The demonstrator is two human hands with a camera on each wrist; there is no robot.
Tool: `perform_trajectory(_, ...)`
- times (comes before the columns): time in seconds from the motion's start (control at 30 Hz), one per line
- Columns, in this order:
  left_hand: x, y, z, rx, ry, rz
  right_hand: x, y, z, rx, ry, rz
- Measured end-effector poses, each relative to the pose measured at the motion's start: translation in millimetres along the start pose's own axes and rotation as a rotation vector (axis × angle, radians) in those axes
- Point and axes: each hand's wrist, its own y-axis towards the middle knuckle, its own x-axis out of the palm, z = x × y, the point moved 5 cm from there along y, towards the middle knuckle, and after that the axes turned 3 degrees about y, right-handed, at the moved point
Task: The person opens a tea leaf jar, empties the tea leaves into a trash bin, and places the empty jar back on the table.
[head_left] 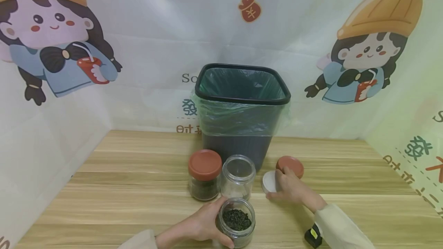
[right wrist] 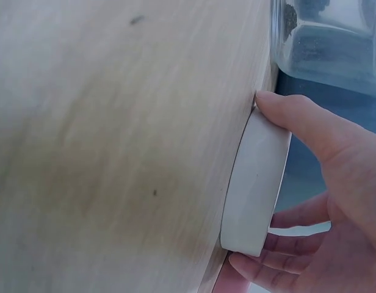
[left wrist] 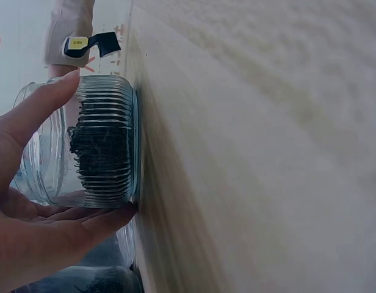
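Observation:
My left hand (head_left: 204, 224) grips an uncovered glass jar (head_left: 237, 222) holding dark dried leaves that look like loose tea; in the left wrist view the ribbed jar (left wrist: 105, 140) stands on the table between thumb and fingers. My right hand (head_left: 290, 187) holds a white lid (head_left: 269, 182) by its edge, thumb on one side and fingers on the other. In the right wrist view this white lid (right wrist: 256, 183) lies flat against the tabletop. Just behind it is a reddish-brown lid (head_left: 290, 165), partly covered by my fingers.
A clear jar (head_left: 238, 176) without a lid stands behind the held one. Left of it is a jar with a reddish-brown lid (head_left: 205, 164) and dark contents. A black bin (head_left: 238, 145) lined with a green bag stands at the back, near the printed cloth wall (head_left: 149, 49).

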Motion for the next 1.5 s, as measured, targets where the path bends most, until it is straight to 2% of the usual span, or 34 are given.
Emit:
perform_trajectory(0.2, 0.2, 0.1, 0.9, 0.007, 0.002, 0.007, 0.3, 4.4, 1.4, -0.020, -0.015, 0.038)
perform_trajectory(0.43, 0.9, 1.1, 0.6, 0.000, 0.000, -0.007, -8.4, 1.6, -0.7, 0.004, 0.007, 0.038)
perform_trajectory(0.6, 1.7, 0.5, -0.2, 0.000, 0.025, -0.002, -17.6, -4.6, -13.5, -0.054, 0.038, 0.066)
perform_trajectory(0.8, 1.3, -0.2, -0.1, 0.009, 0.035, 0.000, -19.1, -18.0, -37.5, -0.192, 0.206, 0.006)
perform_trajectory(1.0, 0.6, -0.9, -1.0, 0.008, 0.011, -0.010, -6.8, -32.5, -58.1, -0.280, 0.477, -0.183)
perform_trajectory(1.13, 0.8, -2.2, -1.7, 0.023, -0.014, -0.011, 5.1, -37.8, -70.8, -0.304, 0.538, -0.269)
perform_trajectory(1.33, 1.4, -1.8, -0.2, 0.062, -0.023, -0.020, 14.8, -39.1, -86.3, -0.319, 0.633, -0.283)
perform_trajectory(1.5, 1.7, -0.7, 1.9, 0.070, -0.020, -0.022, 19.2, -38.7, -94.1, -0.369, 0.666, -0.231)
